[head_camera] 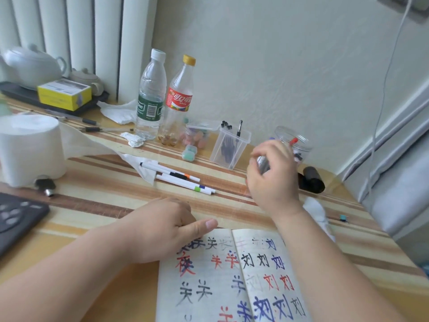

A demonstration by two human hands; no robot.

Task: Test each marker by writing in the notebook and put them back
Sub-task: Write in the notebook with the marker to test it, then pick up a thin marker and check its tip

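Markers (pixel 176 182): three-plus lying; right grip (pixel 274 180) holds blurred cylinder (pixel 262 163); left grip (pixel 162 226) relaxed on notebook (pixel 209 287).

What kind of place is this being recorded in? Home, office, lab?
Most likely a home, not an office or lab: a white teapot on a tray beside a radiator, and a toilet paper roll and two drink bottles share the striped table with the notebook.
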